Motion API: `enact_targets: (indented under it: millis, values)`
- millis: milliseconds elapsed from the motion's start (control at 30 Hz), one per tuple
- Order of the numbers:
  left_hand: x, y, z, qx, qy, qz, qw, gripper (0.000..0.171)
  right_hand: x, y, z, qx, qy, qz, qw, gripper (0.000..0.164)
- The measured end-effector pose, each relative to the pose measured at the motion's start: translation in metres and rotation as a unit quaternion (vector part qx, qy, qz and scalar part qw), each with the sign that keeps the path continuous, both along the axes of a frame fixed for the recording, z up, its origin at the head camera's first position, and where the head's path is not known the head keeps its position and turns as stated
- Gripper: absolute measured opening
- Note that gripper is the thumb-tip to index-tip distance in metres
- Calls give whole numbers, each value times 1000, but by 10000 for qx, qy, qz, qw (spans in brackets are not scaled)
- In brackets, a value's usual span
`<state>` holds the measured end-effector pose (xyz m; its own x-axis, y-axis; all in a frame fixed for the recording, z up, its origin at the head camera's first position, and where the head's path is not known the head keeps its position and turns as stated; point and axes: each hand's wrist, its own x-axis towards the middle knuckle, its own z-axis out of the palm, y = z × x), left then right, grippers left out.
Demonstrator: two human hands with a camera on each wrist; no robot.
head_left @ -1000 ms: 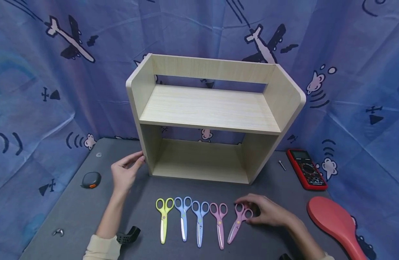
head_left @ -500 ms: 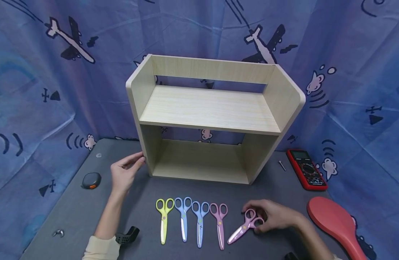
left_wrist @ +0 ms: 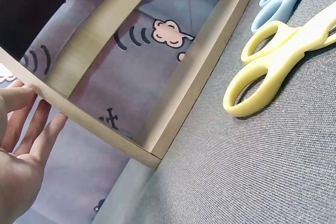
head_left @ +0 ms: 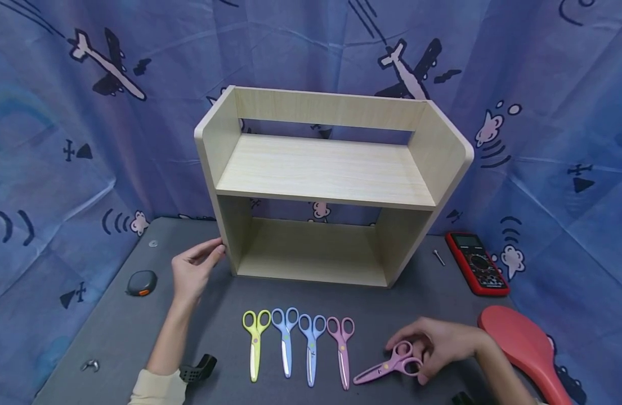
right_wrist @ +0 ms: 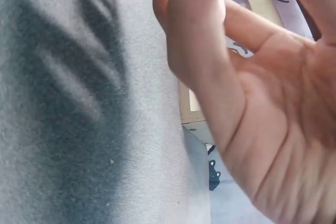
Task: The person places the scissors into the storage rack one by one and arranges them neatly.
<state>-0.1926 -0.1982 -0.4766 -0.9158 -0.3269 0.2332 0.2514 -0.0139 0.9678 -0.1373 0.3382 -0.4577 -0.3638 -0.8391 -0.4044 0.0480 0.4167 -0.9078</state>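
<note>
My left hand touches the outer side of a pale wooden two-tier shelf near its lower left. In the left wrist view, its fingertips meet the edge of the side panel. In the head view, my right hand holds a pair of pink scissors by the handle loops, blades pointing left. Left of them lie another pair of pink scissors, two blue pairs and yellow scissors, handles toward the shelf. The right wrist view shows mostly fingers and palm, hiding most of the scissors.
At the right are a red multimeter, a screw and a red paddle-shaped object. Toward the left lie a black tape measure, a wing nut and a small washer. A blue printed cloth hangs behind.
My right hand has moved right and toward me, swinging the held pink scissors from nearly upright to almost sideways, away from the row. My left hand stays at the shelf.
</note>
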Motion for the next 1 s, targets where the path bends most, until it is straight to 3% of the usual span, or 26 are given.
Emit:
enact_targets:
  millis: [267, 433, 633, 767, 1000]
  values:
    - [0, 0, 1, 178, 73, -81, 9998, 28, 9, 1, 13, -113, -1, -125, 9999, 51]
    - [0, 0, 2, 173, 66, -94, 9998, 29, 16, -5, 31, -230, 811, -300, 9960, 49]
    - [1, 1, 3, 124, 35, -85, 9999, 28, 26, -21, 61, -422, 1584, -879, 9826, 49]
    - [1, 1, 3, 63, 28, -70, 10000, 28, 32, -37, 81, -616, 2526, -1370, 9558, 52]
    - [2, 2, 3, 84, 23, -41, 10000, 28, 30, -67, 121, -605, 4225, -2060, 8806, 65]
